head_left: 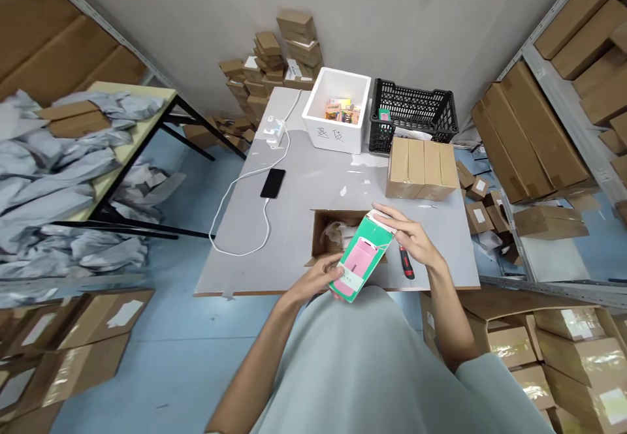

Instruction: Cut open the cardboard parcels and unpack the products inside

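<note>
A green product box (pixel 365 254) with a pink device pictured on its front is tilted above the table's near edge. Around its lower end my left hand (pixel 321 277) is closed, thumb on the front face. The fingers of my right hand (pixel 409 235) press on the white upper end of the same box. Behind it, an opened cardboard box (pixel 326 232) with clear plastic wrap inside stands on the table, partly hidden by the green box. Just below my right hand lies a red and black utility knife (pixel 406 263).
On the grey table (pixel 294 218) are a phone (pixel 273 183) on a white cable, a power strip (pixel 274 132), a white foam box (pixel 336 137), a black crate (pixel 414 108) and a cardboard box group (pixel 421 170). Grey parcels (pixel 44 166) pile up left; shelves (pixel 553 81) stand right.
</note>
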`<state>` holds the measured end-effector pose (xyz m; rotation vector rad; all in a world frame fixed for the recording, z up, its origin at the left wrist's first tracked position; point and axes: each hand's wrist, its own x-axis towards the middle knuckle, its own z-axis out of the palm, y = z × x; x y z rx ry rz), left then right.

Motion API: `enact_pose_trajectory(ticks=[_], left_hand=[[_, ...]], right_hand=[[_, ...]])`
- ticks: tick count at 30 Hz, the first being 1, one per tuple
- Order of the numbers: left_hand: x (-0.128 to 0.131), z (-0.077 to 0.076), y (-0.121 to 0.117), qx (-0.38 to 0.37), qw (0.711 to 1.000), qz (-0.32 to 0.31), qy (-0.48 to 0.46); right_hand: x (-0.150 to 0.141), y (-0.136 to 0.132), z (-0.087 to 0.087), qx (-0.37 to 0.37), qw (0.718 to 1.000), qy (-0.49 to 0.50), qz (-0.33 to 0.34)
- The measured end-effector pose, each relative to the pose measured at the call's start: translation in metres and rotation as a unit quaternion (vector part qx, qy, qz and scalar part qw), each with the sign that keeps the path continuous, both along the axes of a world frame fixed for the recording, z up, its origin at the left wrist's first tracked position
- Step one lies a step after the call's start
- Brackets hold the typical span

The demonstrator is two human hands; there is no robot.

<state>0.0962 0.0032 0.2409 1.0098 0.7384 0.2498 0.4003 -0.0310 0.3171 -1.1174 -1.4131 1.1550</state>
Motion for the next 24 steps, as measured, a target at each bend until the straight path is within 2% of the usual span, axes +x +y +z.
enact_pose_trajectory(ticks=[3, 6, 8, 10, 12, 14, 18, 21, 24], left_hand=[[0.008, -0.003, -0.01, -0.064, 0.997, -0.037, -0.016], [0.017, 0.001, -0.011, -0.111, 0.992, -0.062, -0.004], [0.022, 0.005, -0.008, -0.078, 0.996, -0.036, 0.025], [0.027, 0.007, -0.004, -0.016, 0.998, 0.026, 0.051], [0.031, 0.005, -0.001, 0.036, 0.994, 0.085, 0.061], [0.034, -0.001, 0.0, 0.074, 0.989, 0.113, 0.058], [0.036, -0.011, -0.003, 0.102, 0.988, 0.115, 0.023], [0.034, -0.012, -0.007, 0.087, 0.987, 0.134, 0.009], [0.03, -0.008, -0.009, 0.05, 0.988, 0.143, 0.008]], right_hand=[[0.012, 0.01, -0.019, -0.001, 0.997, 0.072, 0.016], [0.012, 0.019, -0.032, -0.022, 0.995, 0.089, -0.048], [0.009, 0.024, -0.037, -0.038, 0.991, 0.073, -0.108], [0.006, 0.03, -0.042, -0.049, 0.984, 0.059, -0.16], [0.004, 0.037, -0.048, -0.062, 0.977, 0.053, -0.197], [0.003, 0.041, -0.054, -0.071, 0.973, 0.047, -0.215], [0.0, 0.044, -0.053, -0.039, 0.982, 0.02, -0.186], [-0.001, 0.044, -0.043, -0.017, 0.988, 0.008, -0.155], [0.001, 0.044, -0.033, -0.033, 0.991, 0.026, -0.125]])
